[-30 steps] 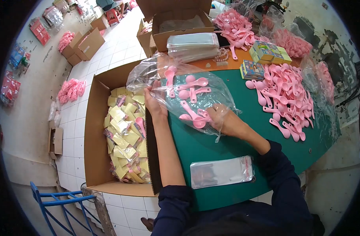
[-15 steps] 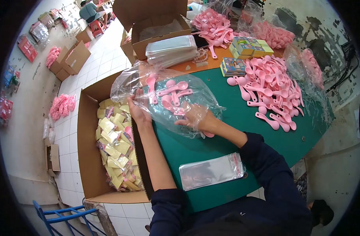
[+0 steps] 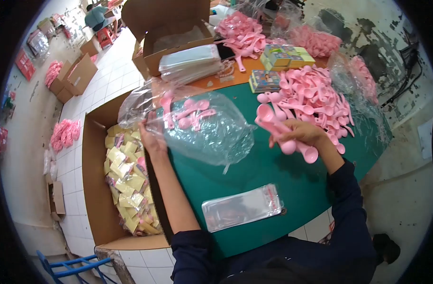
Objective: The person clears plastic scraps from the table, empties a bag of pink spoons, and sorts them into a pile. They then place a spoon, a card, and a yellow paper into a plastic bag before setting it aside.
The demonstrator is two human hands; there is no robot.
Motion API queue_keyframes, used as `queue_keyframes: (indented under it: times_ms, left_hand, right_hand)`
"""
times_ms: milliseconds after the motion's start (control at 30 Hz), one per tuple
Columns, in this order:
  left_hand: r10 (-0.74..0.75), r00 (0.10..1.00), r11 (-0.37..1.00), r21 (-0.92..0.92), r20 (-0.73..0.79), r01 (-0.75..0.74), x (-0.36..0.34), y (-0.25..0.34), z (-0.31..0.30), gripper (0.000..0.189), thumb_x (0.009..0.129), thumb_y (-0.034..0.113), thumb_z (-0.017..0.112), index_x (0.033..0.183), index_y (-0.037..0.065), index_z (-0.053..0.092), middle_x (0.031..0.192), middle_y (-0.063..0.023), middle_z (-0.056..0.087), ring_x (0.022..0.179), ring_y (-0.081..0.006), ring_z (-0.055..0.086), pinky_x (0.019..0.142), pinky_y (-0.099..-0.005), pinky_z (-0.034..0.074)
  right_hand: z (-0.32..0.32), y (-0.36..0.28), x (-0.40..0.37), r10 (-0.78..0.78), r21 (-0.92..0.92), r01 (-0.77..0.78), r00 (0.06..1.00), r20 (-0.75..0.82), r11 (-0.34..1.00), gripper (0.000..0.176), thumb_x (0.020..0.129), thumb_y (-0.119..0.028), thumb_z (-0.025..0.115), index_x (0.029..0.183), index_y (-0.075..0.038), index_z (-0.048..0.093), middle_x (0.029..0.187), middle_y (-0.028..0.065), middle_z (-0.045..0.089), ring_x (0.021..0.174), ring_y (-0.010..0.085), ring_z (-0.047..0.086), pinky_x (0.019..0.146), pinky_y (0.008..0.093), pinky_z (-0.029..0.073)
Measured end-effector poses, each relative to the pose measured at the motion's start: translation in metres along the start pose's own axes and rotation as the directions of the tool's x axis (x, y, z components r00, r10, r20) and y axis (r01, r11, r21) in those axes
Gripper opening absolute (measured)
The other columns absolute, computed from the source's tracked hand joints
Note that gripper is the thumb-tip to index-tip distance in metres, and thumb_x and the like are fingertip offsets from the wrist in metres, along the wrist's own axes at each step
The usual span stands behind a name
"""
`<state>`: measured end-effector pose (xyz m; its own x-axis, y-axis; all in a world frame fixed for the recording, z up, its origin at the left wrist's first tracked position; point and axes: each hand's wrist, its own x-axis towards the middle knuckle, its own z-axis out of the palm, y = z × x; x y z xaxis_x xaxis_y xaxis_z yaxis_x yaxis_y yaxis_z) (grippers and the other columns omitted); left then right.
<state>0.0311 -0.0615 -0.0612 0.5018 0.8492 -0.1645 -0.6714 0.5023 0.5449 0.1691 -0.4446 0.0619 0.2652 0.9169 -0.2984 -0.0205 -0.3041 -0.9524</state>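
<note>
Several pink spoons point(image 3: 272, 122) are gripped in my right hand point(image 3: 299, 133), over the green tabletop point(image 3: 254, 170) beside the large pile of pink spoons point(image 3: 316, 94). A clear plastic bag point(image 3: 211, 137) lies on the left part of the table with several pink spoons point(image 3: 190, 113) inside. My left hand point(image 3: 152, 135) is at the bag's left side, partly under the film, its fingers apart beneath the plastic. Near the front edge lies a stack of clear sleeves point(image 3: 242, 207).
An open carton point(image 3: 95, 189) with yellow-card packets stands left of the table. Behind are another carton point(image 3: 178, 45), stacked clear bags point(image 3: 190, 64) and small card boxes point(image 3: 265, 81). A person point(image 3: 97, 18) sits at the far left. A blue metal frame point(image 3: 69, 272) stands at the lower left.
My right hand has come out of the bag and moved right with several spoons in it. Fewer spoons lie in the bag. The camera view has shifted slightly.
</note>
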Motion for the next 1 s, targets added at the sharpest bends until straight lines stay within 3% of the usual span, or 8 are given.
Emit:
queue_keyframes:
  times_ms: [200, 367, 433, 500, 567, 800, 900, 1000]
  left_hand:
    - [0.001, 1.0, 0.999, 0.034, -0.018, 0.0, -0.003, 0.003, 0.005, 0.027, 0.098, 0.033, 0.031, 0.095, 0.01, 0.045, 0.121, -0.0159, 0.052, 0.116, -0.0267, 0.048, 0.091, -0.0414, 0.045]
    - [0.019, 0.999, 0.999, 0.046, -0.051, -0.016, -0.004, 0.002, 0.006, 0.028, 0.098, 0.033, 0.03, 0.096, 0.009, 0.046, 0.114, -0.0132, 0.057, 0.109, -0.0252, 0.054, 0.088, -0.0398, 0.047]
    - [0.038, 0.998, 0.998, 0.049, -0.046, -0.036, -0.003, 0.0, 0.004, 0.028, 0.098, 0.032, 0.031, 0.098, 0.008, 0.046, 0.112, -0.0141, 0.057, 0.107, -0.0251, 0.055, 0.089, -0.0405, 0.046]
    - [0.054, 0.998, 0.997, 0.057, -0.026, -0.052, -0.008, -0.001, 0.005, 0.028, 0.098, 0.032, 0.031, 0.1, 0.008, 0.045, 0.115, -0.016, 0.055, 0.111, -0.0266, 0.052, 0.092, -0.0419, 0.043]
    - [0.05, 0.999, 0.998, 0.05, -0.006, -0.05, -0.006, -0.002, 0.006, 0.03, 0.098, 0.033, 0.031, 0.103, 0.007, 0.043, 0.119, -0.0171, 0.052, 0.114, -0.0276, 0.049, 0.095, -0.0426, 0.04]
    - [0.08, 0.995, 0.985, 0.145, 0.06, -0.088, -0.013, -0.001, 0.01, 0.033, 0.098, 0.035, 0.032, 0.108, 0.005, 0.042, 0.119, -0.017, 0.052, 0.107, -0.0251, 0.051, 0.092, -0.0395, 0.041]
    - [0.083, 0.996, 0.987, 0.136, 0.043, -0.088, -0.013, -0.004, 0.008, 0.029, 0.097, 0.034, 0.035, 0.104, 0.007, 0.043, 0.117, -0.0166, 0.053, 0.108, -0.0263, 0.05, 0.093, -0.0394, 0.041]
    - [0.089, 0.995, 0.988, 0.124, 0.054, -0.096, -0.012, -0.004, 0.009, 0.028, 0.097, 0.034, 0.035, 0.102, 0.007, 0.043, 0.118, -0.017, 0.052, 0.111, -0.0272, 0.049, 0.095, -0.0405, 0.04]
  right_hand:
    - [-0.134, -0.024, -0.042, -0.041, -0.462, -0.147, 0.927, -0.372, 0.875, 0.038, 0.078, -0.027, 0.064, 0.106, -0.001, 0.06, 0.108, 0.0099, 0.059, 0.1, 0.0164, 0.053, 0.089, 0.0323, 0.039]
    - [-0.105, -0.047, -0.037, -0.69, -0.785, -0.611, 0.524, -0.5, 0.104, 0.03, 0.073, -0.013, 0.06, 0.101, -0.003, 0.063, 0.097, 0.0096, 0.065, 0.09, 0.0166, 0.059, 0.082, 0.0312, 0.044]
    - [-0.081, -0.042, -0.019, -0.397, -0.834, -0.282, 0.776, -0.489, 0.475, 0.029, 0.069, -0.004, 0.057, 0.097, -0.002, 0.065, 0.089, 0.0087, 0.067, 0.081, 0.0182, 0.062, 0.074, 0.0291, 0.047]
    - [-0.02, -0.035, 0.009, -0.136, -0.674, 0.139, 0.989, 0.058, 0.725, 0.031, 0.071, 0.006, 0.056, 0.098, -0.006, 0.067, 0.087, 0.0087, 0.067, 0.076, 0.0203, 0.063, 0.071, 0.0269, 0.048]
    - [0.03, -0.005, 0.054, -0.211, -0.669, 0.392, 0.917, 0.338, 0.632, 0.045, 0.074, 0.006, 0.056, 0.117, -0.007, 0.057, 0.108, 0.0126, 0.062, 0.1, 0.0258, 0.059, 0.085, 0.031, 0.046]
    - [0.077, 0.0, 0.197, -0.655, -0.883, 0.452, 0.707, 0.267, 0.128, 0.064, 0.069, -0.007, 0.06, 0.13, -0.011, 0.042, 0.129, 0.0186, 0.044, 0.121, 0.0324, 0.041, 0.101, 0.0386, 0.034]
    - [0.074, -0.023, 0.205, -0.451, -0.97, 0.203, 0.884, 0.125, 0.13, 0.071, 0.059, -0.008, 0.061, 0.129, -0.013, 0.045, 0.133, 0.0156, 0.042, 0.128, 0.0302, 0.033, 0.105, 0.0387, 0.028]
    - [0.051, -0.006, 0.23, -0.687, -0.748, 0.627, 0.642, 0.341, 0.215, 0.076, 0.053, -0.011, 0.062, 0.127, -0.014, 0.048, 0.134, 0.0148, 0.041, 0.128, 0.0302, 0.033, 0.106, 0.0374, 0.027]
